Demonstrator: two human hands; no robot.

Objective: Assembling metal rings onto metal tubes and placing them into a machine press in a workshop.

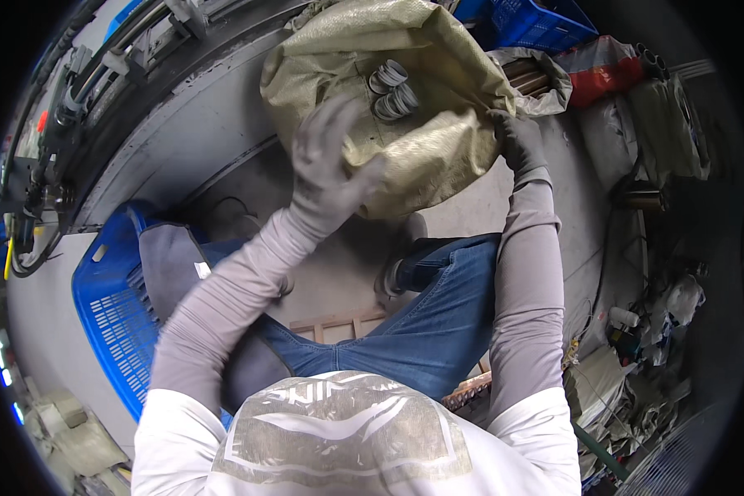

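A woven yellowish-green sack (438,157) stands in front of me with its mouth wide and its rim crumpled. Inside it lie two short bundles of grey-white rings (395,102), whose exact kind I cannot make out. My left hand (326,161), in a grey glove and smeared by motion, is over the sack's near left side with thumb and fingers apart and nothing visible in it. At the sack's right edge, my gloved right hand (520,142) is closed on the rim, its fingertips partly hidden.
A blue plastic crate (124,318) stands by my left leg. Beyond the sack's right side are a smaller sack of brownish tubes (527,78), a red-and-grey bag (607,74) and another blue crate (541,25). Machine rails (99,74) run along the far left.
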